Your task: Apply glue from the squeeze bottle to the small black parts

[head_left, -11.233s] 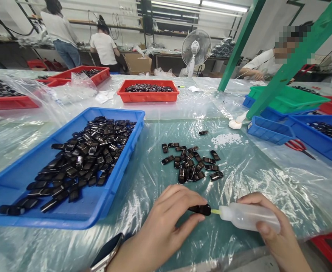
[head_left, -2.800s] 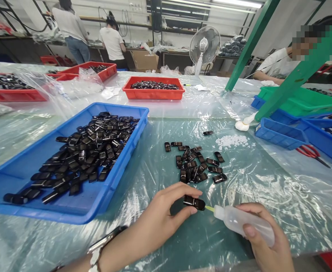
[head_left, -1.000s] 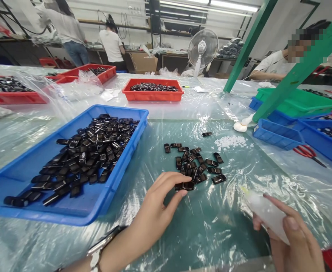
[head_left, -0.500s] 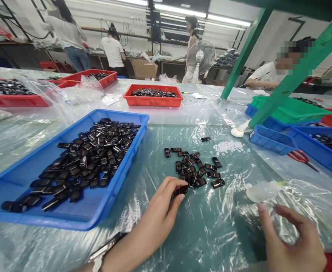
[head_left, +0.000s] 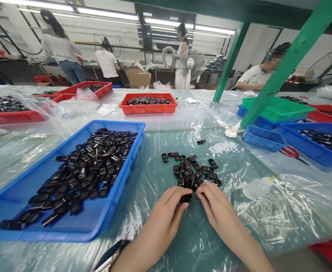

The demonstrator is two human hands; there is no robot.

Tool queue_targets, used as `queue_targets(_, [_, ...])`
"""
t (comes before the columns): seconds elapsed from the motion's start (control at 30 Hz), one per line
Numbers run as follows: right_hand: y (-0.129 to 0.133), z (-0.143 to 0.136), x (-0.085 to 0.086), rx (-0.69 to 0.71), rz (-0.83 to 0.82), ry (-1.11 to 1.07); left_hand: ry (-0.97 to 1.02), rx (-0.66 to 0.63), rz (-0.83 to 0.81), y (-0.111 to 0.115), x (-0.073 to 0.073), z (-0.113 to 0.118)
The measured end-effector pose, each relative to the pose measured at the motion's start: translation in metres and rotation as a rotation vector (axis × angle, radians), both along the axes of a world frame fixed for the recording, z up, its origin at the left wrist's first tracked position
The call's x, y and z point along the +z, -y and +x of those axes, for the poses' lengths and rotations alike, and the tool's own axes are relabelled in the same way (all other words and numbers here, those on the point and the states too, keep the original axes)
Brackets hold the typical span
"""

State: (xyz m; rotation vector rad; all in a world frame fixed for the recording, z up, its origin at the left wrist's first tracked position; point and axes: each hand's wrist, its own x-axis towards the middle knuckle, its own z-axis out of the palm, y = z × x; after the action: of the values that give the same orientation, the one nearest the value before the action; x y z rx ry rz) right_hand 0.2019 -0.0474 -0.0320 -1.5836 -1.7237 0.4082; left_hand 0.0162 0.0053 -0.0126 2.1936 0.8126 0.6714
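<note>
My left hand [head_left: 170, 211] grips a small black part [head_left: 186, 197] between thumb and fingers, low in the middle of the view. Just right of it, my right hand [head_left: 215, 206] is closed in a pinch close to that part; whatever its fingertips hold is too small to make out. Beyond both hands lies a loose group of black parts [head_left: 188, 165] on the plastic-covered green table [head_left: 154, 226]. A scatter of small white pieces [head_left: 224, 148] is behind them. To the left, a blue tray [head_left: 98, 223] holds a heap of similar black parts.
A red tray [head_left: 148, 108] of dark parts stands farther back. At right are a green tray [head_left: 279, 109], a small blue bin [head_left: 264, 139], red-handled scissors [head_left: 290, 152], a clear flat item [head_left: 258, 188] and a slanted green post [head_left: 290, 60]. Several people work behind the table.
My right hand has moved left from the clear item to beside my left hand, and its fingers have closed. My left hand keeps hold of the black part. The camera view has shifted slightly.
</note>
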Motion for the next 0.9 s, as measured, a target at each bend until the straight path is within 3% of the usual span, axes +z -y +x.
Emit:
queue_targets(0.13, [0.015, -0.004, 0.007, -0.036, -0.111, -0.278, -0.008, -0.040, 0.040, 0.002, -0.001, 0.000])
queue_targets(0.27, [0.020, -0.014, 0.009, 0.018, -0.268, -0.767, 0.002, -0.075, 0.120, 0.004, -0.001, 0.000])
queue_targets(0.33, [0.020, -0.018, 0.007, 0.022, -0.303, -0.908, 0.004, -0.092, 0.183, 0.003, -0.001, 0.000])
queue_targets(0.5, [0.021, -0.020, 0.007, 0.012, -0.348, -1.032, -0.012, -0.150, 0.377, 0.002, 0.000, -0.003])
queue_targets(0.63, [0.024, -0.017, 0.010, 0.025, -0.376, -1.147, -0.037, -0.166, 0.408, 0.006, 0.003, -0.003])
queue_targets(0.9, [0.026, -0.017, 0.011, 0.029, -0.450, -1.157, -0.002, -0.131, 0.590, 0.007, 0.007, -0.003])
